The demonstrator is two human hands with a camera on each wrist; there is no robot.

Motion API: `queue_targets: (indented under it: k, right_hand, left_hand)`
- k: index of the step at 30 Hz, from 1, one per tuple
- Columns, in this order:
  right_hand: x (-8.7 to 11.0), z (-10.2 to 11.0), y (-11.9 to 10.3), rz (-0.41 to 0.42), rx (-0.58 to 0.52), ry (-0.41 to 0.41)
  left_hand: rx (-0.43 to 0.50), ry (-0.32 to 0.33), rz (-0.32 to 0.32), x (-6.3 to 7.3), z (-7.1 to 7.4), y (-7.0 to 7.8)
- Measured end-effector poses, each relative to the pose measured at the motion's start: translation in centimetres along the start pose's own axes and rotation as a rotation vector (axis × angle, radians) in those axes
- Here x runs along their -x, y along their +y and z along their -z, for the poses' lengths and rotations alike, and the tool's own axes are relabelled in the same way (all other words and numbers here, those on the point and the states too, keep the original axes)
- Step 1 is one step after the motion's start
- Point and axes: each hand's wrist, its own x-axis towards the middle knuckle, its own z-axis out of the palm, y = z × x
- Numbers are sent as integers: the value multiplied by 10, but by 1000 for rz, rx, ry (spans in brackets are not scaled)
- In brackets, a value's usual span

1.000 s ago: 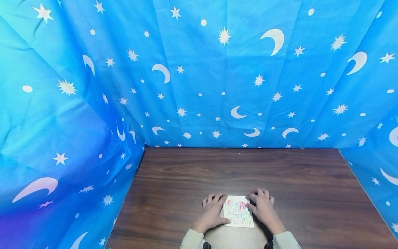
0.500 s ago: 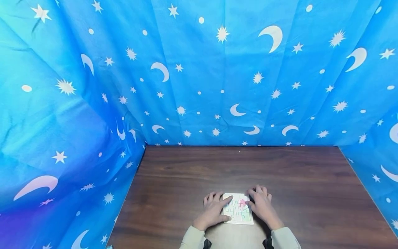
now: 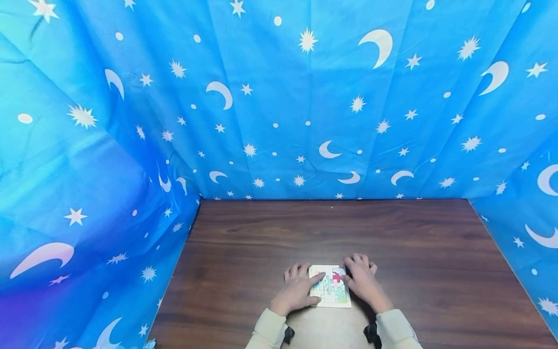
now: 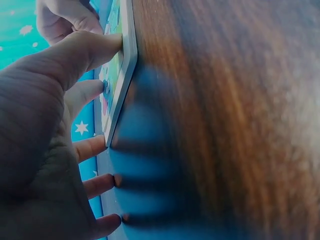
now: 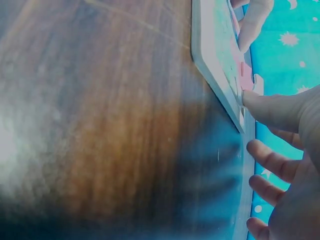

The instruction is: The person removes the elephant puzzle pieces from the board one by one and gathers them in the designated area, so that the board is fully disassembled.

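A small square jigsaw puzzle in a pale frame lies on the brown wooden table between both hands. My left hand has its thumb on the near left corner of the frame. Its index finger reaches over the pieces, and the other fingertips touch the table. At the far right corner my right hand has thumb and index finger at a puzzle piece, which stands tilted up from the board in the right wrist view. The thumb partly hides it. Nearby is a red patch of the picture.
The wooden table stretches out around the puzzle. Behind it and along both sides hangs a blue cloth with white stars and moons. A small light blue thing shows at the table's left edge.
My left index finger has moved from the puzzle's edge inward over its pieces. The right hand stays at the far right corner. The head view has shifted slightly.
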Motion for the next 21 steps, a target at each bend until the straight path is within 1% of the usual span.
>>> queue_targets:
  k: [4, 7, 10, 12, 15, 21]
  right_hand:
    - [2, -2, -1, -31, -39, 4]
    - [1, -3, 0, -45, -47, -2]
    - [0, -3, 0, -45, -43, -13]
    - [0, -4, 0, -47, -38, -18]
    - [0, -5, 0, -46, -29, -15]
    - [0, -2, -3, -25, -50, 11]
  left_hand:
    - [-27, 6, -4, 1, -2, 2]
    - [-58, 4, -43, 2, -1, 9]
    - [-82, -15, -95, 4, 1, 17]
    - [-90, -22, -115, 4, 1, 22]
    - [-102, -22, -111, 4, 0, 25]
    - [-104, -19, -107, 4, -2, 25]
